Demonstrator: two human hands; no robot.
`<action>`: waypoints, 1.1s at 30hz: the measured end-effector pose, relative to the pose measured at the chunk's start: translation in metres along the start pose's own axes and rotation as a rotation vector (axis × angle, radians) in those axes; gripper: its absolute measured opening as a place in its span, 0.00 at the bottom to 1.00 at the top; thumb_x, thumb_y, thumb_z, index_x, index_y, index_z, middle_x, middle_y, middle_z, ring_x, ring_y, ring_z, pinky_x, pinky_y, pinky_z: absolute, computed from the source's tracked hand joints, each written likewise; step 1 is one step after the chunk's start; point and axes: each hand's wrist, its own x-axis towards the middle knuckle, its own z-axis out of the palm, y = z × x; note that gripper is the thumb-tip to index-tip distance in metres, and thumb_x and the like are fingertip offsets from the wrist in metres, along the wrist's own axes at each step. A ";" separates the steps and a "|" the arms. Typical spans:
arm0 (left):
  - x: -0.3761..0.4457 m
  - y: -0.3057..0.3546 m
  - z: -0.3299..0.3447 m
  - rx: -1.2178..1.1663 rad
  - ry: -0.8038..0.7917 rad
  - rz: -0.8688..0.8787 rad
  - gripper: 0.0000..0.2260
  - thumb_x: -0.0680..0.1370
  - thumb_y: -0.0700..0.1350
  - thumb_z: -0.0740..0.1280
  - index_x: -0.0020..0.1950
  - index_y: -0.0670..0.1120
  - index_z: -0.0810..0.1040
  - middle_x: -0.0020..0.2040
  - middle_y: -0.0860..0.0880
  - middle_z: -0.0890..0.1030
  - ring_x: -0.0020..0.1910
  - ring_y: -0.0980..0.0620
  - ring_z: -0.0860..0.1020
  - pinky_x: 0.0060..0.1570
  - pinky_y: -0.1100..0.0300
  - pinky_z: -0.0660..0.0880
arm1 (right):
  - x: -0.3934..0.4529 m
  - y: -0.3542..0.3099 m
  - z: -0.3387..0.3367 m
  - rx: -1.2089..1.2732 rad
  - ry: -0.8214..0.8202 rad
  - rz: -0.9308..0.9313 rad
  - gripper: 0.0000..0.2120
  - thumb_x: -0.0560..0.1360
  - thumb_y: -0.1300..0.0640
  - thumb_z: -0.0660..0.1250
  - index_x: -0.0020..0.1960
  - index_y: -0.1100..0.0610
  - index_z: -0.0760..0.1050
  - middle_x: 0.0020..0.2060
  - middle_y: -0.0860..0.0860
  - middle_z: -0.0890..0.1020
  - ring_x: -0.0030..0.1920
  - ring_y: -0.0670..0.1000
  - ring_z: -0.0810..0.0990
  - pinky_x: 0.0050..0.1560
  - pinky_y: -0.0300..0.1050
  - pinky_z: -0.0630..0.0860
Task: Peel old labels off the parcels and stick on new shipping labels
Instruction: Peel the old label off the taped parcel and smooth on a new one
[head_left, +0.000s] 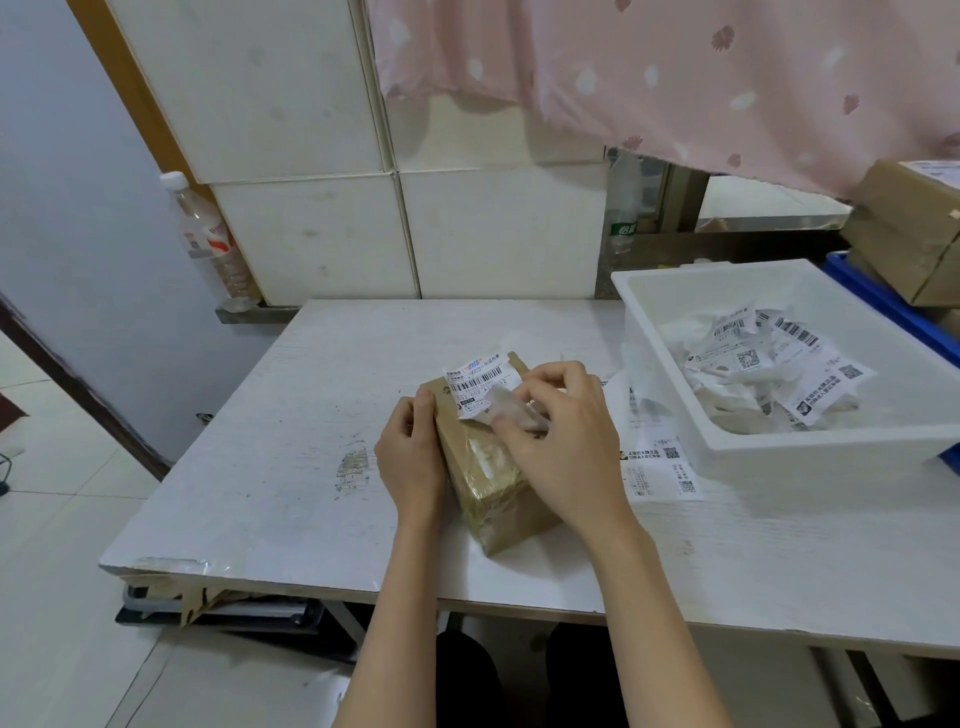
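A small brown cardboard parcel (488, 483) wrapped in clear tape lies in the middle of the white table (291, 415). My left hand (410, 457) grips its left side. My right hand (561, 436) pinches a white barcode label (478, 384) that is partly lifted off the parcel's top, its far end curling up. A sheet of shipping labels (660, 457) lies flat on the table just right of the parcel.
A white plastic bin (779, 457) with several crumpled peeled labels stands at the right. Behind it are a blue crate (883, 306) and stacked cardboard boxes (909, 234). Two plastic bottles (213, 244) stand on the ledge by the tiled wall.
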 end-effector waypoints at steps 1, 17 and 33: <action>0.000 0.000 0.000 -0.005 0.001 0.000 0.19 0.80 0.55 0.61 0.32 0.47 0.66 0.26 0.56 0.69 0.29 0.57 0.64 0.35 0.56 0.62 | 0.000 -0.001 0.002 0.009 0.043 0.011 0.05 0.71 0.51 0.71 0.40 0.50 0.77 0.51 0.41 0.71 0.52 0.44 0.69 0.43 0.36 0.66; 0.000 0.000 -0.001 0.011 0.002 0.013 0.20 0.77 0.59 0.59 0.32 0.48 0.66 0.26 0.57 0.68 0.28 0.57 0.64 0.34 0.57 0.62 | 0.005 -0.013 -0.007 0.426 0.101 0.299 0.10 0.74 0.62 0.64 0.36 0.56 0.67 0.39 0.46 0.71 0.39 0.46 0.69 0.41 0.42 0.64; -0.001 0.016 -0.002 -0.109 -0.026 -0.144 0.22 0.76 0.57 0.64 0.46 0.36 0.78 0.39 0.49 0.78 0.38 0.51 0.73 0.38 0.57 0.69 | 0.010 0.004 -0.024 1.147 0.257 0.475 0.12 0.75 0.55 0.68 0.39 0.59 0.67 0.38 0.53 0.68 0.39 0.51 0.64 0.41 0.45 0.61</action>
